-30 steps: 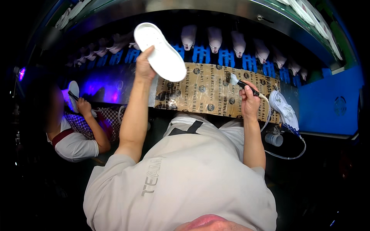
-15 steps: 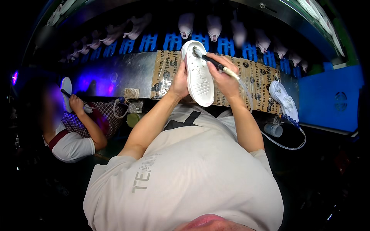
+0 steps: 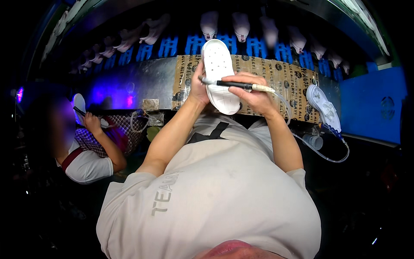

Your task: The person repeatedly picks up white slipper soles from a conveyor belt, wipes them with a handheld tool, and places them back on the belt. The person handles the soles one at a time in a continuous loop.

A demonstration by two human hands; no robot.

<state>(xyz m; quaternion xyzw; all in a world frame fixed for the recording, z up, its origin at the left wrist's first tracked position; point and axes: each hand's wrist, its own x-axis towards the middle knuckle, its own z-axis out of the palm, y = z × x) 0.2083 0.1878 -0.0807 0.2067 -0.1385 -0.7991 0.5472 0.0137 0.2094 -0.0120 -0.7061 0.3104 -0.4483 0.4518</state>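
Note:
A white shoe sole (image 3: 218, 64) with small holes in its upper part is held up in front of me, over the bench. My left hand (image 3: 199, 88) grips it by its left edge, the fingers partly hidden behind it. In my right hand (image 3: 255, 93) is a black-handled brush (image 3: 235, 84) with a pale hose running from its rear end. The brush lies across the sole, and its tip reaches the sole's left edge near my left hand. On the bench to the right rests another white sole (image 3: 323, 108).
Printed cardboard (image 3: 276, 90) covers the bench's middle. Behind it, pale shoes (image 3: 240, 26) stand in a row above blue racks (image 3: 256, 47). A blue panel (image 3: 371, 108) closes the right side, near a clear cup (image 3: 313, 141). At left, a co-worker (image 3: 92, 159) holds a sole and brush.
The brush has moved from inside the sole's top end down and left to its left edge. The sole has tilted and shifted slightly upward.

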